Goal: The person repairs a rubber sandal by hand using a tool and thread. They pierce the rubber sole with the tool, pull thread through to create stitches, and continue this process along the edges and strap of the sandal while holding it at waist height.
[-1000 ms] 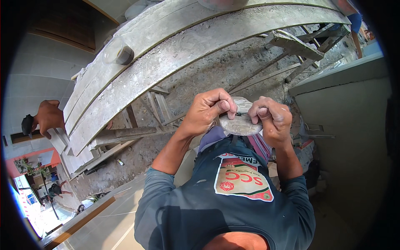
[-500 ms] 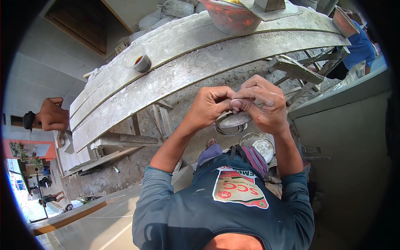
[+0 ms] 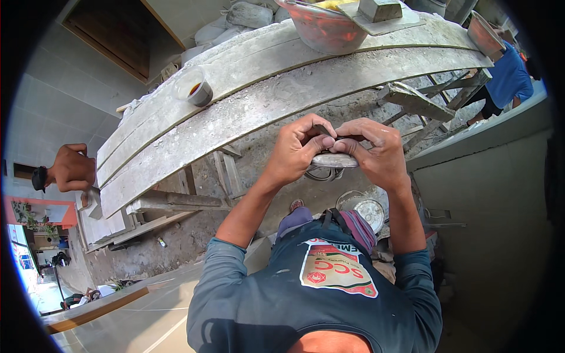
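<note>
My left hand point(image 3: 299, 147) and my right hand point(image 3: 374, 152) meet in front of my chest, both closed with fingertips pinched together. Between them a small dark piece point(image 3: 323, 132) shows at the left fingers; its kind is hidden. Right beneath the thumbs is a pale grey, oval, flat-looking thing point(image 3: 334, 160). Whether the fingers grip it or it lies below them, I cannot tell. Lower down, curved metal rims point(image 3: 321, 173) show partly behind it.
A dusty plank scaffold point(image 3: 276, 88) arches across ahead, on wooden trestles point(image 3: 226, 170). On it stand a plastic cup point(image 3: 200, 94) with dark liquid and a reddish basin point(image 3: 323, 29). A whitish bucket point(image 3: 369, 213) is near my legs. One person point(image 3: 72, 167) is left, another point(image 3: 509, 73) far right.
Both hands have shifted slightly and turned at the fingertips. The grey oval thing now shows level instead of tilted. The person at the far right has moved a little.
</note>
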Tool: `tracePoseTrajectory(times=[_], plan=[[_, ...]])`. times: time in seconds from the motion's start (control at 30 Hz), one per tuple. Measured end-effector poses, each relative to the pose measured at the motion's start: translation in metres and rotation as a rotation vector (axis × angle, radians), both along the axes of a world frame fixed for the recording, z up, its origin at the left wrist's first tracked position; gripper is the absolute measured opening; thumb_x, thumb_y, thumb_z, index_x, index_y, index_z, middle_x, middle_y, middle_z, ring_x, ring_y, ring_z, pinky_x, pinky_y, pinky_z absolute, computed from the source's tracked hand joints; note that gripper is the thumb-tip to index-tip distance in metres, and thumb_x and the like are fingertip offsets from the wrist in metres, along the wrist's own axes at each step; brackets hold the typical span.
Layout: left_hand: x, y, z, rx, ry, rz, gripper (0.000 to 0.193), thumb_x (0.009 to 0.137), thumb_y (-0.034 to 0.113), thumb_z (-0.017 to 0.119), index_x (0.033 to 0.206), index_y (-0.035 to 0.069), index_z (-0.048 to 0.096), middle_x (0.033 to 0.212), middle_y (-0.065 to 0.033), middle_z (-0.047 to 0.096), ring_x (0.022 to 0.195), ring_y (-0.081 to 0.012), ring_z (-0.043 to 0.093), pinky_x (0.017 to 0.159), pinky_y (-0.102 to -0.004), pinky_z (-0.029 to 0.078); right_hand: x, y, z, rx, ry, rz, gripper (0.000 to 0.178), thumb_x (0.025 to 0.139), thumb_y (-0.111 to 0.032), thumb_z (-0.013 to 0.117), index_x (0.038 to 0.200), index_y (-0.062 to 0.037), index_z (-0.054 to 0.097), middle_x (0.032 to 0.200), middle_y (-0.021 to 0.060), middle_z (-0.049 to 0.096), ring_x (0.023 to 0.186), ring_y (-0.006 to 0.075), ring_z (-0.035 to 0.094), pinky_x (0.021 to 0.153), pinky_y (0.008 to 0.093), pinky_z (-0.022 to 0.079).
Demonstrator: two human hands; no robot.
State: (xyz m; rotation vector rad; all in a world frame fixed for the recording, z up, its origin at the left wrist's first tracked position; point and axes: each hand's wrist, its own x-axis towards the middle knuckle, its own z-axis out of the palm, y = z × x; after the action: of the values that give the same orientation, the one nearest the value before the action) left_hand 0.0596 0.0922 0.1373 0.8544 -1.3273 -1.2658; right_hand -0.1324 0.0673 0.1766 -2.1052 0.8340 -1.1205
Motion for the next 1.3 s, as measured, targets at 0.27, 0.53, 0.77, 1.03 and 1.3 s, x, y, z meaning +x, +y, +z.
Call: tracePoseTrajectory(times=[0.27, 0.53, 0.77, 1.03, 1.3], plan=[[-0.004, 0.002, 0.002, 0.133, 0.076, -0.087, 0.032, 0.089, -0.002, 0.067, 0.111, 0.005, 0.045, 0.095, -0.0101, 0.068, 0.093, -0.0126, 0.066, 0.083, -0.0277, 0.053, -0.007, 0.008, -0.014, -0.096, 0.032, -0.102, 0.009, 0.079, 0.003, 0.072, 0.087, -0.0004, 0.070, 0.081, 0.0111, 0.071, 0.074, 0.0238, 0.071, 0.065, 0.0330, 0.055], [-0.021, 0.008, 0.004, -0.326, -0.418, 0.148, 0.028, 0.079, -0.005, 0.065, 0.099, 0.002, 0.047, 0.078, -0.0133, 0.064, 0.073, -0.0223, 0.072, 0.068, -0.0346, 0.057, -0.006, 0.017, -0.010, -0.079, 0.351, -0.206, 0.009, 0.083, 0.002, 0.062, 0.088, 0.0005, 0.069, 0.087, 0.0162, 0.067, 0.085, 0.0351, 0.065, 0.074, 0.0422, 0.052], [-0.008, 0.002, 0.003, -0.508, -0.587, 0.091, 0.027, 0.079, -0.008, 0.069, 0.104, 0.000, 0.065, 0.093, -0.0092, 0.069, 0.087, -0.0202, 0.071, 0.074, -0.0327, 0.058, -0.022, -0.011, -0.023, 0.426, 0.344, 0.021, 0.010, 0.090, -0.005, 0.062, 0.091, 0.0025, 0.068, 0.079, 0.0077, 0.065, 0.075, 0.0214, 0.061, 0.067, 0.0357, 0.045], [0.011, -0.012, 0.003, -0.625, -0.491, -0.047, 0.031, 0.077, -0.011, 0.069, 0.101, 0.007, 0.074, 0.092, -0.0061, 0.063, 0.084, -0.0192, 0.064, 0.072, -0.0318, 0.052, -0.014, -0.011, -0.026, 0.872, -0.084, 0.156, 0.016, 0.095, -0.013, 0.066, 0.091, 0.0013, 0.069, 0.078, -0.0028, 0.061, 0.071, 0.0048, 0.050, 0.061, 0.0228, 0.039], [0.009, -0.016, -0.004, -0.379, -0.204, -0.153, 0.017, 0.082, -0.011, 0.064, 0.091, 0.002, 0.069, 0.101, -0.0051, 0.053, 0.089, -0.0138, 0.057, 0.078, -0.0282, 0.048, -0.014, -0.001, -0.015, 0.699, -0.007, 0.042, 0.016, 0.094, -0.013, 0.068, 0.088, 0.0007, 0.067, 0.076, -0.0019, 0.062, 0.069, 0.0052, 0.051, 0.059, 0.0251, 0.042]])
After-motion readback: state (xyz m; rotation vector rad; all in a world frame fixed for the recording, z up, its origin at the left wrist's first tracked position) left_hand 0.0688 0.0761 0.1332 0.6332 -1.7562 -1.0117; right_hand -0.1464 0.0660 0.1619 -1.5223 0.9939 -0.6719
